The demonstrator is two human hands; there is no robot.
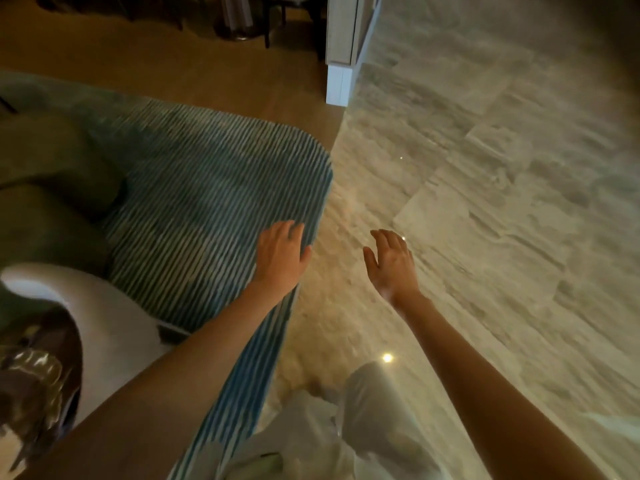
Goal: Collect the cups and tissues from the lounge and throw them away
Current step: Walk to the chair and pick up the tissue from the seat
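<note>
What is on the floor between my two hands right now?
Nothing but bare stone floor shows between the left hand and right hand in the head view.

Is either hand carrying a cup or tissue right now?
No. The left hand and right hand are both open and hold nothing.

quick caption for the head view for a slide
Both hands, left and right, open and empty above the striped rug's edge and the stone floor; no cups or tissues visible.
</note>
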